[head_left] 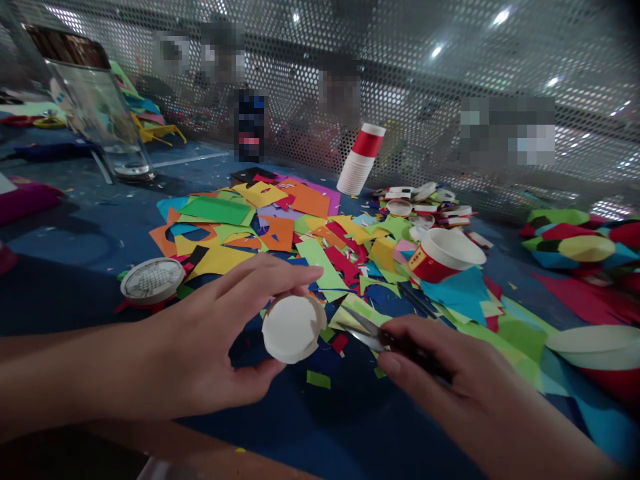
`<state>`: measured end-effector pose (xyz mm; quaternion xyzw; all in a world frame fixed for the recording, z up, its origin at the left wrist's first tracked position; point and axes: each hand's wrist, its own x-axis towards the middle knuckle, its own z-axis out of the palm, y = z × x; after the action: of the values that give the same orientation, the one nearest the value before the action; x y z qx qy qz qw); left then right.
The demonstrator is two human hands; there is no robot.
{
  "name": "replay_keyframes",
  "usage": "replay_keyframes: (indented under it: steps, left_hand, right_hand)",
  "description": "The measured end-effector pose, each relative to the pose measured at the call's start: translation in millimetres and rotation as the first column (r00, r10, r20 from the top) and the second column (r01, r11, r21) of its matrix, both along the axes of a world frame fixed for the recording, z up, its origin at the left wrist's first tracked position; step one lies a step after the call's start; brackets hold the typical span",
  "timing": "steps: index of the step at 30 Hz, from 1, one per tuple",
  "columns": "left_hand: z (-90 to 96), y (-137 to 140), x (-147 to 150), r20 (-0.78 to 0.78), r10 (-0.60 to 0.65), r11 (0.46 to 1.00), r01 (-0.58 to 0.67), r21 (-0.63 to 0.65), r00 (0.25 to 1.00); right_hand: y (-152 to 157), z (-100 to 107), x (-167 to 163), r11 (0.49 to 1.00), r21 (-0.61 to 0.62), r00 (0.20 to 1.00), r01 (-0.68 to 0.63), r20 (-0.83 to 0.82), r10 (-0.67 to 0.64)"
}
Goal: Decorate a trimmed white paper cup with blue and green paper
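My left hand (215, 327) pinches a white round paper cup bottom (291, 330) by its edge, its rim cut unevenly. To the right of it, my right hand (440, 373) grips a pair of dark-handled scissors (367, 328), the blades slightly apart and pointing at the cup bottom without touching it. Small green and red paper bits lie on the blue table below. Left of my left hand sits another cut cup bottom (153, 280) with a drawn pattern and coloured paper under it.
Coloured paper scraps (280, 220) spread across the middle. A cut red-and-white cup (445, 257) stands at right, a tilted cup stack (361, 160) behind. A glass bottle (103, 107) is at back left; a perforated metal screen (400, 87) closes the far side.
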<state>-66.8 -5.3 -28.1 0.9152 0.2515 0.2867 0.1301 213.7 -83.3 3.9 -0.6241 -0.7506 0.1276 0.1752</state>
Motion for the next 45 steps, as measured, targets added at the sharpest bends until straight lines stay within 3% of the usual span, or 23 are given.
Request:
replay_keyframes:
  steps: [4, 9, 13, 19, 26, 30, 39, 45]
  left_hand:
    - [-1.7, -3.5, -1.5, -0.018, 0.028, 0.998, -0.027, 0.051, 0.999]
    - [-1.1, -5.3, 0.4, -0.001, 0.003, 0.993, -0.003, 0.114, 1.000]
    - [-2.4, -8.2, -0.4, -0.012, -0.027, 0.985, 0.029, 0.171, 1.000]
    - [-1.8, -9.4, -4.9, -0.046, -0.054, 0.979, 0.062, 0.196, 0.997]
    - [3.5, -11.5, -1.9, -0.076, -0.091, 0.967, 0.106, 0.231, 0.993]
    - [1.0, -11.3, -4.3, -0.049, -0.122, 0.967, 0.129, 0.217, 0.991]
    - [0.5, -6.7, -5.8, -0.077, -0.179, 0.867, 0.194, 0.459, 0.981]
    - [6.2, -6.0, -5.3, -0.110, -0.222, 0.845, 0.247, 0.474, 0.969]
  right_hand:
    - [4.4, 0.5, -15.0, 0.990, 0.115, 0.996, 0.085, 0.010, -0.086]
    - [6.9, 2.2, -25.0, 0.991, 0.115, 0.998, 0.067, -0.021, -0.065]
    - [2.7, -1.5, -21.2, 0.997, 0.011, 0.993, 0.073, -0.090, -0.071]
    - [2.8, -4.6, -10.5, 0.972, -0.232, 0.986, -0.046, -0.169, 0.006]
    - [6.3, -5.0, -15.7, 0.968, -0.250, 0.982, 0.008, -0.179, -0.055]
    - [6.6, -4.1, -18.3, 0.947, -0.320, 0.981, 0.008, -0.180, -0.069]
    - [8.7, -3.5, -18.3, 0.862, -0.503, 0.978, 0.067, -0.138, -0.156]
    - [9.1, -6.3, -20.6, 0.865, -0.493, 0.980, 0.090, -0.113, -0.166]
